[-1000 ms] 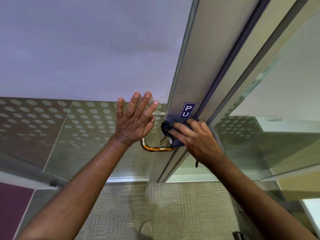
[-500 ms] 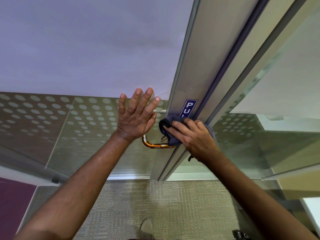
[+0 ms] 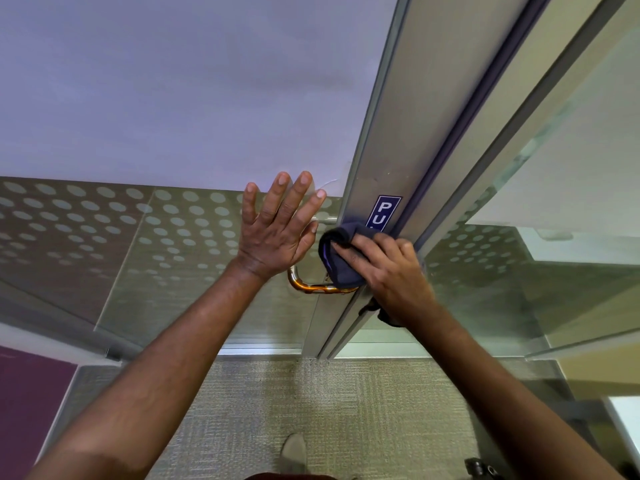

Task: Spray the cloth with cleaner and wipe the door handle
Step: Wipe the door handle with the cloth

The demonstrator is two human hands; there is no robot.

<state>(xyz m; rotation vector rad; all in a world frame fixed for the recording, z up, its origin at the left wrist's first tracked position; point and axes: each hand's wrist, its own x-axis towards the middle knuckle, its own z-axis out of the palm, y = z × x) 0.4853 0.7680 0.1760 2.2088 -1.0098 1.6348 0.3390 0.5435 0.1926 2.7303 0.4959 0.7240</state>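
A: What changed over the last second?

B: The right hand, fingers curled round the dark blue folded cloth, has slid it up the curved brass door handle towards the blue PULL sticker at twelve o'clock.

A: And the left hand?

B: Still flat, fingers spread wide on the dotted glass door, at nine o'clock of the cloth.

A: Meaning?

B: Wiping is underway; the handle's lower bend looks next.

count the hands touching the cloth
1. The right hand grips the dark cloth against the handle. The left hand lies flat on the glass, apart from the cloth.
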